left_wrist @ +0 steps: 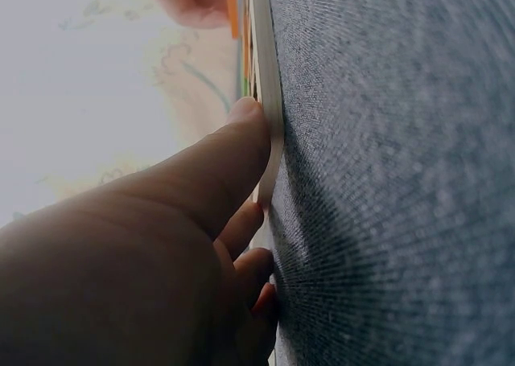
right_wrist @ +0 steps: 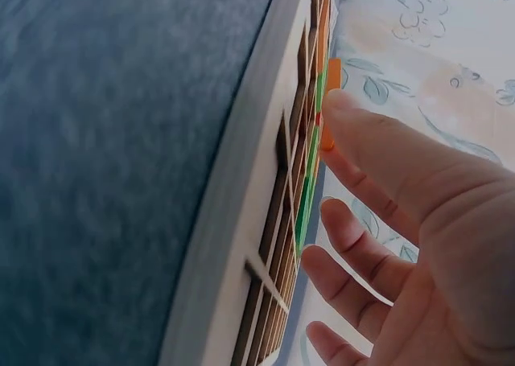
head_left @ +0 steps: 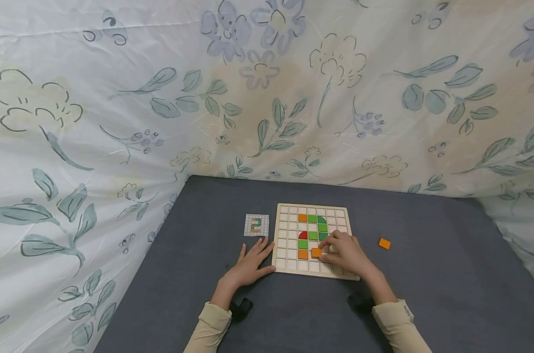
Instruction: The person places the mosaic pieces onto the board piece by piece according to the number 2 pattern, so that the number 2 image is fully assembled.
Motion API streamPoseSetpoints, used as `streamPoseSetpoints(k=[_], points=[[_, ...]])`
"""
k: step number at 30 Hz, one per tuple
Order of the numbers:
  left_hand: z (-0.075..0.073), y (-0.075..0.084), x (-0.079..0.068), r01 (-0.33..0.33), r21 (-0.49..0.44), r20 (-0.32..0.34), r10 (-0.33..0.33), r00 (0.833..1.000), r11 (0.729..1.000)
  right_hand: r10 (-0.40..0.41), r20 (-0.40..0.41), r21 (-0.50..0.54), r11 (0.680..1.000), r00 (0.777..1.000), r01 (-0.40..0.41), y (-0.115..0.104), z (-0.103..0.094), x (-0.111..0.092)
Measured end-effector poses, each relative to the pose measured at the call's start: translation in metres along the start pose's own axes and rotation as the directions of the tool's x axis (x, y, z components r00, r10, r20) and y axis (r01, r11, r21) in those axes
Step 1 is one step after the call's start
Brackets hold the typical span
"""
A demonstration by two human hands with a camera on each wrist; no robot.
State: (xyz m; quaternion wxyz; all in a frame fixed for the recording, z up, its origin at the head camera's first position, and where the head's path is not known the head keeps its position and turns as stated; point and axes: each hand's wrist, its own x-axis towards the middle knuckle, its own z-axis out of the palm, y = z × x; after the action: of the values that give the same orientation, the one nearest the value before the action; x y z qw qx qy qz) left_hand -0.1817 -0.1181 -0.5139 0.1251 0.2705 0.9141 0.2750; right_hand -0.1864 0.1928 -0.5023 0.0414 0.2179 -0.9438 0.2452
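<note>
A square wooden grid board lies on the dark table, with orange, green and red tiles set in some of its cells. My right hand is over the board's right part and pinches an orange square tile between thumb and finger. In the right wrist view this orange tile stands just above the grid. My left hand rests at the board's left edge, fingers spread, thumb touching the rim. The left wrist view shows that thumb straight against the board's side.
A small printed pattern card lies left of the board. One loose orange tile is on the table to the right. A floral curtain hangs behind the dark table.
</note>
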Motion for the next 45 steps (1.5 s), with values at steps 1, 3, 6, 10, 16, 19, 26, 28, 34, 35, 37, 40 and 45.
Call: streamPoseSetpoints(k=[1, 3, 6, 10, 16, 19, 26, 28, 34, 35, 37, 40, 45], points=[[0.0000, 0.0001, -0.0001, -0.001, -0.001, -0.001, 0.001, 1.000, 1.000, 0.003, 0.003, -0.002, 1.000, 1.000, -0.003, -0.0013, 0.0006, 0.0003], [-0.0002, 0.0004, 0.0000, 0.000, -0.001, -0.001, 0.000, 1.000, 1.000, 0.004, 0.005, -0.019, 1.000, 1.000, -0.004, -0.0040, 0.0016, 0.0009], [-0.0003, 0.0004, -0.0001, -0.001, -0.001, 0.001, 0.001, 1.000, 1.000, 0.001, 0.001, -0.038, 0.999, 1.000, -0.001, -0.0062, 0.0041, 0.0015], [0.0000, 0.0002, 0.0001, 0.002, 0.000, 0.001, -0.002, 1.000, 1.000, 0.000, 0.007, -0.047, 0.999, 1.000, 0.001, -0.0076, 0.0069, 0.0023], [-0.0002, 0.0009, 0.0005, 0.006, 0.000, -0.002, -0.006, 1.000, 1.000, 0.017, 0.010, -0.050, 0.999, 1.000, -0.016, -0.0080, 0.0077, 0.0026], [-0.0008, 0.0016, 0.0003, 0.006, -0.001, -0.001, -0.006, 1.000, 1.000, 0.021, 0.010, -0.050, 0.999, 1.000, -0.020, -0.0084, 0.0074, 0.0023], [-0.0018, 0.0022, -0.0005, 0.000, 0.001, -0.001, 0.000, 1.000, 1.000, 0.015, 0.013, -0.050, 0.999, 1.000, -0.014, -0.0070, 0.0077, 0.0015], [-0.0016, 0.0020, -0.0004, -0.001, 0.003, -0.001, 0.001, 1.000, 1.000, 0.014, 0.014, -0.052, 0.999, 1.000, -0.013, -0.0063, 0.0079, 0.0014], [-0.0014, 0.0015, 0.0001, 0.000, 0.000, -0.002, 0.000, 1.000, 1.000, 0.009, 0.003, -0.037, 0.999, 1.000, -0.009, -0.0060, 0.0080, 0.0000], [-0.0014, 0.0014, 0.0001, 0.001, -0.001, -0.002, -0.001, 1.000, 1.000, 0.004, -0.002, -0.037, 0.999, 1.000, -0.004, -0.0059, 0.0080, -0.0002], [-0.0012, 0.0011, 0.0002, 0.002, -0.002, -0.003, -0.002, 1.000, 1.000, -0.004, -0.011, -0.037, 0.999, 1.000, 0.003, -0.0058, 0.0078, -0.0004], [-0.0009, 0.0006, 0.0002, 0.002, 0.001, -0.003, -0.002, 1.000, 1.000, -0.009, -0.013, -0.047, 0.999, 1.000, 0.008, -0.0051, 0.0069, -0.0008], [-0.0005, 0.0001, 0.0003, 0.001, 0.005, -0.003, -0.001, 1.000, 1.000, 0.009, 0.000, -0.034, 0.999, 1.000, -0.009, -0.0022, 0.0040, -0.0011]])
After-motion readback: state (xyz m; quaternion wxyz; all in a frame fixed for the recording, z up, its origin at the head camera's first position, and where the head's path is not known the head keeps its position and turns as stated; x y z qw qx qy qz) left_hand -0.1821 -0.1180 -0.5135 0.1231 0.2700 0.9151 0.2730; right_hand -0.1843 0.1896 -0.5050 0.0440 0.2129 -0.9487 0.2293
